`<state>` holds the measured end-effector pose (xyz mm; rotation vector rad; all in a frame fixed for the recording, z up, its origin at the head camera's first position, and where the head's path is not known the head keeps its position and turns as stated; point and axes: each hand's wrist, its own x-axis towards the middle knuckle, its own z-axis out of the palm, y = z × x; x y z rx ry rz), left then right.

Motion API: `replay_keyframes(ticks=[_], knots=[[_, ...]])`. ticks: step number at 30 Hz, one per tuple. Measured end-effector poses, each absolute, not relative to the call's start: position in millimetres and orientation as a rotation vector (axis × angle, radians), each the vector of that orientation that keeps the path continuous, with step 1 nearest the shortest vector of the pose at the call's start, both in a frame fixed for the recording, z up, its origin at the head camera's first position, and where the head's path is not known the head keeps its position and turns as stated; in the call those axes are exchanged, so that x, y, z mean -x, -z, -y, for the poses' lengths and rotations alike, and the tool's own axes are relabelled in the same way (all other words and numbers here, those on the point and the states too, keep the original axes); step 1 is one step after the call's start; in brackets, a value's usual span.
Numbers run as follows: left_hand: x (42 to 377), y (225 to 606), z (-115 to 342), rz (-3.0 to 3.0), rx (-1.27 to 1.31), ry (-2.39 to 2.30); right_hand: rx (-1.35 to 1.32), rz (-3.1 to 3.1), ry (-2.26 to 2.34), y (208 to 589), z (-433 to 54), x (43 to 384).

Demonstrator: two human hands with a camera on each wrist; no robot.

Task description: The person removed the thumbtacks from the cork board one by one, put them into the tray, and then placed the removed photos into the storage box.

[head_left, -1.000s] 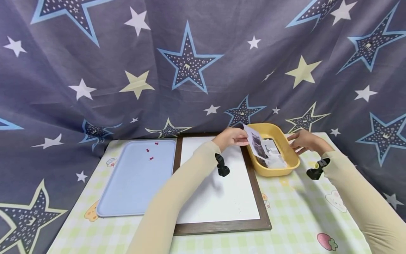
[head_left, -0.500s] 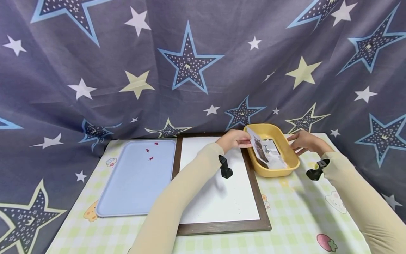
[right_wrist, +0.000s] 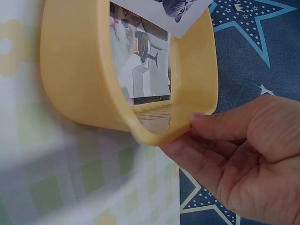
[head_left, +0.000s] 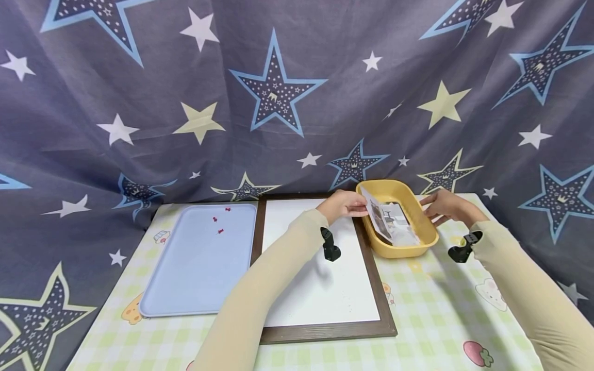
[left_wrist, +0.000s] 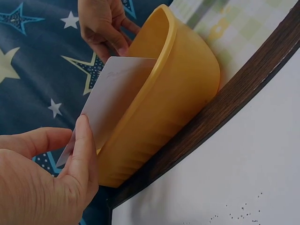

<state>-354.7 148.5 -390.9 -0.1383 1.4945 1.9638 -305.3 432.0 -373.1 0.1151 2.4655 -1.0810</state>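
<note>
In the head view my left hand [head_left: 342, 204] pinches a photo print [head_left: 377, 216] by its left edge, between thumb and fingers. The print slants down into a yellow plastic tub [head_left: 405, 251]. Its white back [left_wrist: 117, 86] faces the left wrist camera, while a grey cat shows on its front in the right wrist view. More prints [right_wrist: 152, 75] lie inside the tub, one with a pale, grey room-like picture. My right hand [head_left: 446, 206] holds the tub's right rim, thumb on top and fingers curled beneath [right_wrist: 201, 159].
A brown-framed white board [head_left: 325, 288] lies left of the tub, close against it. Further left is a light blue tray [head_left: 199, 263] with several red push pins [head_left: 220, 231]. A star-patterned cloth [head_left: 297, 103] hangs behind the checked tablecloth [head_left: 436, 319].
My left hand has shifted slightly right, bringing the photo print further over the tub and standing it at a steeper slant. The right hand stays on the rim.
</note>
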Motion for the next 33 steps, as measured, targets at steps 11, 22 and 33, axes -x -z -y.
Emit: replay_keyframes(ticks=[11,22,33], knots=[[358.0,391.7,-157.2,-1.540,0.195,-1.928,-0.130,-2.484,1.076,372.6,-432.9,306.3],[355.9,393.6,-162.3,-1.569,0.189,-1.909,-0.118,-2.491,1.094,374.4,-433.9,305.9],[354.0,397.1,-170.9,-1.623,0.239,-1.960,-0.124,-2.486,1.092,378.1,-435.8,309.5]])
